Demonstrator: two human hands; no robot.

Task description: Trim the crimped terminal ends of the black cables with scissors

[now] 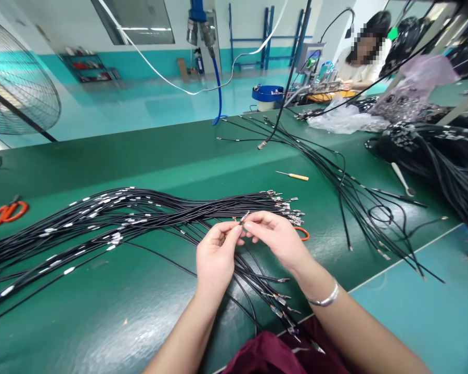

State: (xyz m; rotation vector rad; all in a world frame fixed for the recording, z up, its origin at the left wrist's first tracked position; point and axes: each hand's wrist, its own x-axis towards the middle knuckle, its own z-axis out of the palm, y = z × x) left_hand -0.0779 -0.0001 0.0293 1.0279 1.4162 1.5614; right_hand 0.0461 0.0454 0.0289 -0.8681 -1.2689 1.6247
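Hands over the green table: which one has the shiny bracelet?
The right hand: a silver bracelet goes around just behind it, while the left hand has none.

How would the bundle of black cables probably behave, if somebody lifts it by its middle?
The bundle of black cables would likely sag, as its loose curves suggest. Its metal terminals might snag one another, being crowded together.

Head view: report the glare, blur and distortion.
Head view: pale glare on the green tabletop, strong at lower left; head view: a bright glint on the silver bracelet; head view: the fan seems stretched at the edge; head view: the small metal piece between left hand and right hand looks soft.
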